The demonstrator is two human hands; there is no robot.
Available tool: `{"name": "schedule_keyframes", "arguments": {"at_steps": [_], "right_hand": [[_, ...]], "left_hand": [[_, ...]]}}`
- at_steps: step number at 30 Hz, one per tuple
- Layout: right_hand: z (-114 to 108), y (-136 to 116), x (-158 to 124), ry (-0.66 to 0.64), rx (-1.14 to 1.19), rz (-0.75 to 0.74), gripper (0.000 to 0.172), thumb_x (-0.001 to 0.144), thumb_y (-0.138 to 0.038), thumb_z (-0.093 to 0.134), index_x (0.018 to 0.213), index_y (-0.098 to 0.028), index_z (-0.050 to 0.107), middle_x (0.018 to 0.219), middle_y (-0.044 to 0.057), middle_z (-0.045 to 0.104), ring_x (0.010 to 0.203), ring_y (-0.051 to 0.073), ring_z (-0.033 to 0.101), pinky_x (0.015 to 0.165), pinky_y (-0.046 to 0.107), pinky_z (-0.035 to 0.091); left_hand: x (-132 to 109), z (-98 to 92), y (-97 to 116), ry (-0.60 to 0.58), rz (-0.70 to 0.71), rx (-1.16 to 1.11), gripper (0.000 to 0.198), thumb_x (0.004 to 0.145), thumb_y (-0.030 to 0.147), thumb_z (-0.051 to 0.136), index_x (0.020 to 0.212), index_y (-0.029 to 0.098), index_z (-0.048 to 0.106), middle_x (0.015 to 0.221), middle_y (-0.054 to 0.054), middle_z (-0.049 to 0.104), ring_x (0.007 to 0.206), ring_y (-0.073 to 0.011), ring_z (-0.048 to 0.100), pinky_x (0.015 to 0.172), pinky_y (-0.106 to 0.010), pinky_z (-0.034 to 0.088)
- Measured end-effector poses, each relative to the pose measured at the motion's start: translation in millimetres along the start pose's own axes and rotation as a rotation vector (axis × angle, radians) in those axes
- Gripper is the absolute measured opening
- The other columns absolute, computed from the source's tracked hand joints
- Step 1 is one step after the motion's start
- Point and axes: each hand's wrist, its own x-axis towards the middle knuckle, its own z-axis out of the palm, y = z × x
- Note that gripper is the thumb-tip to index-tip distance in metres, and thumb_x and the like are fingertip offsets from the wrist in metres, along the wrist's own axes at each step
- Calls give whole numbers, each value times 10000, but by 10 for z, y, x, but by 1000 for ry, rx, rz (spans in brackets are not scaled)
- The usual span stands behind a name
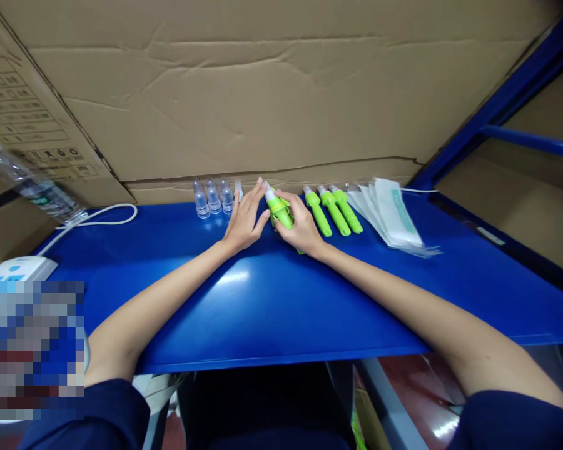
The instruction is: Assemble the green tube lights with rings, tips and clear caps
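Observation:
In the head view my right hand point(303, 225) is closed around a lime-green stick-shaped piece point(281, 215) with a whitish, clear tip. A thin green loop or strap shows by its fingers, and part of the piece is hidden under the palm. My left hand point(246, 220) has its fingers stretched out, with the fingertips beside the tip of that piece; whether they touch it I cannot tell. Left of it stand three clear bottle-shaped plastic covers point(213, 199). A smaller clear tip point(238, 189) shows just behind the left hand. Several similar lime-green sticks point(334, 212) lie to the right of my right hand.
Flat clear plastic bags point(396, 215) lie fanned out on the blue tabletop point(244, 306), right of the sticks. A cardboard wall point(263, 94) closes off the back. At left are a water bottle point(37, 187), a white cable point(115, 209) and a power strip point(21, 269).

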Motion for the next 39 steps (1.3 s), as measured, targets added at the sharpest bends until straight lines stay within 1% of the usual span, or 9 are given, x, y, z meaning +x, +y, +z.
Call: {"name": "schedule_keyframes", "arguments": {"at_steps": [8,15,22,25,28,30,33,37,39], "right_hand": [[11,-46,-19,-1,29,4,528,852,-224,566,1374,-205,490,1360,142,549,1301,291,530,1111,506,475],[22,-48,-15,-34,7,37,538,853,-210,559,1383,-231,476,1381,137,545,1320,298,512,1097,532,484],[49,-3,-42,-28,44,64,508,895,-268,558,1388,-207,448,1406,165,520,1330,316,508,1077,540,494],[63,15,-52,-27,61,89,498,910,-325,564,1380,-209,448,1396,169,530,1298,326,537,1038,534,523],[73,21,-61,-28,102,124,524,911,-387,587,1378,-207,433,1391,183,531,1156,312,632,951,496,578],[75,12,-64,-30,130,135,544,910,-411,598,1378,-199,421,1394,194,524,1077,295,668,911,473,597],[73,-7,-63,-26,139,134,547,916,-440,600,1373,-200,418,1401,194,520,1086,293,668,919,466,597],[80,-10,-61,-22,141,126,534,922,-441,598,1367,-210,415,1425,193,507,1038,277,690,914,464,603],[88,-3,-62,-12,136,105,540,929,-453,596,1374,-212,407,1427,194,506,1148,291,653,946,463,594]], "left_hand": [[-29,17,-31,12,-10,-19,661,1039,547,264,1596,202,173,1658,-169,272,1547,-264,277,1274,-538,113],[-35,7,-34,26,-21,-36,648,1030,560,318,1567,202,254,1636,-171,325,1525,-257,327,1261,-521,169],[-41,-8,-22,1,-70,-23,621,1015,590,355,1530,245,369,1638,-173,318,1436,-292,448,1155,-513,315],[-41,-6,-19,-43,-76,-1,606,1001,618,367,1495,275,445,1660,-165,267,1375,-306,504,1129,-524,325],[-41,6,-34,-64,-75,1,620,987,638,390,1486,276,458,1668,-170,241,1350,-315,522,1116,-524,330],[-43,12,-50,-64,-72,-6,633,982,636,409,1497,269,430,1666,-176,241,1392,-325,482,1104,-513,341],[-54,22,-69,-33,-67,-28,682,977,627,436,1542,264,313,1656,-189,261,1425,-324,451,1085,-493,361],[-79,49,-80,27,-59,-42,771,986,607,437,1581,254,97,1637,-230,279,1276,-285,594,1089,-498,365],[-90,68,-86,54,-44,-36,796,988,606,435,1575,249,34,1630,-243,282,1246,-271,617,1109,-505,353]]}}
